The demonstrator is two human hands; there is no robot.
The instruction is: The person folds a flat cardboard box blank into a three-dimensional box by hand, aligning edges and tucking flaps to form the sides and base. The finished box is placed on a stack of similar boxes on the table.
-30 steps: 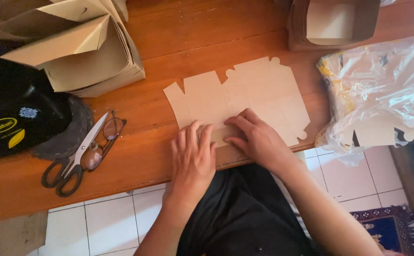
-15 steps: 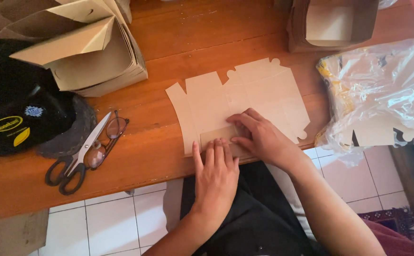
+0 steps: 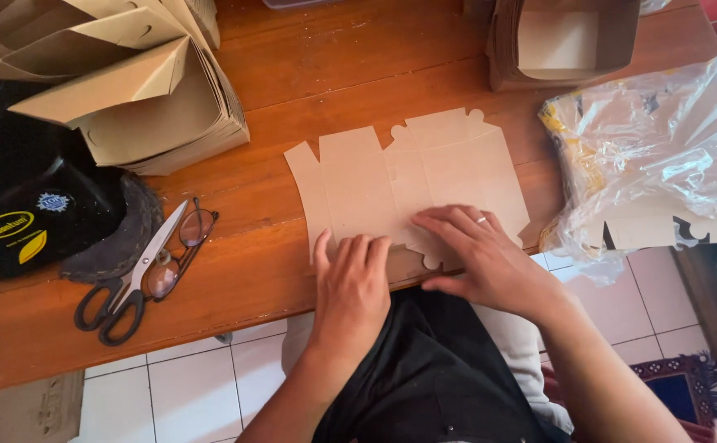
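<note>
Left hand [image 3: 352, 283] slid lower, flat cardboard blank [image 3: 407, 184] under both open palms, right hand [image 3: 477, 250] seemingly pressing

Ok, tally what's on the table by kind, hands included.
Hands: 2, left hand and right hand
Flat cardboard blank: 1
Scissors: 1
Eyeglasses: 1
Plastic bag: 1
Open folded box: 1
Total: 7

Flat tan cardboard box blank [image 3: 399, 180] at table's edge

Bare forearms, ringed right hand [image 3: 490, 262], black clothing.
</note>
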